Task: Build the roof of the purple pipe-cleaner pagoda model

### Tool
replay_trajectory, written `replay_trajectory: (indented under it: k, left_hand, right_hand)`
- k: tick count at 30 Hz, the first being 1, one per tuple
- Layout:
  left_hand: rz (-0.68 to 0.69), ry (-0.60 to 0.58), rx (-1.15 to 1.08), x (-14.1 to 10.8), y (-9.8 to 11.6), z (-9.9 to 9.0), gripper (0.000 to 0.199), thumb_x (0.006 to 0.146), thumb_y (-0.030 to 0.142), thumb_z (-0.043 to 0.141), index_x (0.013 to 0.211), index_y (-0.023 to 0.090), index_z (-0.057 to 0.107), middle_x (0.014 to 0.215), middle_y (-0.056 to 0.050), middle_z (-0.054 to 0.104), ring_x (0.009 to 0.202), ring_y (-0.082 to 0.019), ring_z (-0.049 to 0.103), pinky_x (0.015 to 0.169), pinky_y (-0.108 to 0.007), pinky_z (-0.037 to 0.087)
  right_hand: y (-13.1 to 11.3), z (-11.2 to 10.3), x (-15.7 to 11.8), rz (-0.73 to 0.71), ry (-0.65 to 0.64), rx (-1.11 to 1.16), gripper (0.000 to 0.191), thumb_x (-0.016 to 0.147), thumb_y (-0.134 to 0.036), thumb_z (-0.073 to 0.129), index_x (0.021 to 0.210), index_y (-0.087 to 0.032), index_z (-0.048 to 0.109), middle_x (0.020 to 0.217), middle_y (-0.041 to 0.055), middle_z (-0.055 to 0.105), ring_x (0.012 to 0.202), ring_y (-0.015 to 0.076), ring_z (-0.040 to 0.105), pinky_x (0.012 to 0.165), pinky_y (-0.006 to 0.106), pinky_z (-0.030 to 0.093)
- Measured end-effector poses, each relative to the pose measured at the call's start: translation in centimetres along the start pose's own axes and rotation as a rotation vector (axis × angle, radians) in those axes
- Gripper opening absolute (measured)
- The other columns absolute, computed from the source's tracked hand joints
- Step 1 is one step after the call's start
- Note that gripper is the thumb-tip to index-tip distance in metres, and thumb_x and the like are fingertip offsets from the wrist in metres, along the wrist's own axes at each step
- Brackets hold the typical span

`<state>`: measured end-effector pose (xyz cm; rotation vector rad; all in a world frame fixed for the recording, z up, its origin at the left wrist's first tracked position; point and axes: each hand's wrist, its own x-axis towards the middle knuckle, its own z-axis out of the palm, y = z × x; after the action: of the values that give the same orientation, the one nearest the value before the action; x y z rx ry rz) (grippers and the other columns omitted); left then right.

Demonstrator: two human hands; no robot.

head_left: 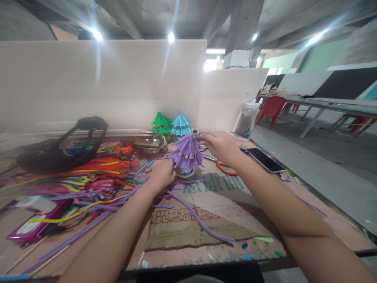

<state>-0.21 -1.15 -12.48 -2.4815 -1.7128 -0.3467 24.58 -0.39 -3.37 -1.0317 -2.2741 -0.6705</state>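
A two-tiered purple pipe-cleaner pavilion (187, 151) stands on a small pale base on the cardboard sheet (206, 196). My left hand (163, 171) is closed at its lower left edge, with the fingertips partly hidden by the purple strands. Up by the roof's peak, my right hand (219, 146) is pinched, and a thin dark bit shows at its fingertips, too small to name. Loose purple pipe cleaners (200, 220) trail over the cardboard below. Scissors with orange handles (226, 169) lie just under my right hand.
Behind stand a green pavilion (160, 125) and a blue one (180, 124). Colourful pipe cleaners (97, 169), a black bag (59, 151) and a magenta glue gun (44, 222) fill the left. A phone (266, 160) and a clear bottle (246, 122) are at right.
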Motion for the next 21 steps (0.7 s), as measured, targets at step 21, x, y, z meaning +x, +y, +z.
replay_trajectory:
  k: [21]
  left_hand:
    - [-0.082,0.011,-0.169,0.5,-1.2,1.3,0.028,0.087,0.032,0.052,0.107,0.021,0.067,0.109,-0.011,0.071,0.11,-0.026,0.062,0.091,-0.033,0.045]
  right_hand:
    - [-1.3,-0.9,0.2,0.296,0.042,0.462,0.036,0.089,-0.048,0.06,0.108,-0.019,0.065,0.071,0.0014,0.064,0.061,0.0159,0.055,0.057,0.027,0.037]
